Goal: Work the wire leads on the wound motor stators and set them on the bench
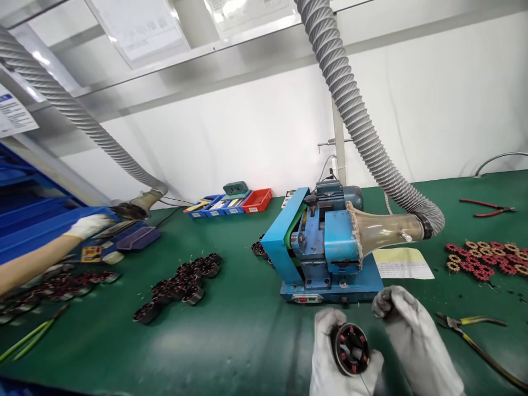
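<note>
My left hand (330,363), in a white glove, holds a round black motor stator (351,349) with red windings near the table's front edge. Just to its right, my gloved right hand (412,335) has its fingers curled close to the stator's upper edge; whether it touches the part I cannot tell. Both hands sit directly in front of a blue bench machine (322,247) with a clear funnel (383,228) joined to a grey ribbed hose (355,115).
The green mat (231,330) carries black stators (181,283) at centre left and red wound stators (487,258) at right. Yellow-handled pliers (470,324), red pliers (489,208), a paper sheet (402,263), small bins (231,203). A co-worker's gloved hand (88,225) works at the left.
</note>
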`<state>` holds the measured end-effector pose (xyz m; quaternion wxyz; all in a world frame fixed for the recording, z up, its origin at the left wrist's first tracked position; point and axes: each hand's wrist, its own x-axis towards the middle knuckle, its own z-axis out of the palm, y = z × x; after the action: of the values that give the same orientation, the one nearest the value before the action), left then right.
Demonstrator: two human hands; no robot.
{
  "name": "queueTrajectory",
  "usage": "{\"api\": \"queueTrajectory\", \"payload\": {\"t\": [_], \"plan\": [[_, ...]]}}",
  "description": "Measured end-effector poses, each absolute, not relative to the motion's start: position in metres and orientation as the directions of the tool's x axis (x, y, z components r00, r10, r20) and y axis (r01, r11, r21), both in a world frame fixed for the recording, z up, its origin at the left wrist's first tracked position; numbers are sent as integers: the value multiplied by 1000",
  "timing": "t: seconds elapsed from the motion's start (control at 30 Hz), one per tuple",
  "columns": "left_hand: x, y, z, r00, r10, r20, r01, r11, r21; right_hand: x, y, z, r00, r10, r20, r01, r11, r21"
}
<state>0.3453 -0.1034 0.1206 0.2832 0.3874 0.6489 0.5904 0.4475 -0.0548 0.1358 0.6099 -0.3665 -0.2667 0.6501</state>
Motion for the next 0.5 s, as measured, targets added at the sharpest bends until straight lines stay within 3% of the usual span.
{"api": "queueTrajectory", "payload": {"t": [0.07,0.13,0.3,0.5], "plan": [[341,-93,118,-479,872,-102,-1,116,993,443,-56,129,26,996,-81,-293,-70,-953],[340,-79,111,-425,884,-195,-194,122,973,433,-57,120,-5,999,-40,-90,-41,-995],[345,-40,91,-322,900,-294,-584,55,810,408,-42,109,67,993,-100,107,-107,-988],[349,-17,88,-249,925,-285,-698,32,715,408,-13,119,131,989,-66,293,-102,-951]]}}
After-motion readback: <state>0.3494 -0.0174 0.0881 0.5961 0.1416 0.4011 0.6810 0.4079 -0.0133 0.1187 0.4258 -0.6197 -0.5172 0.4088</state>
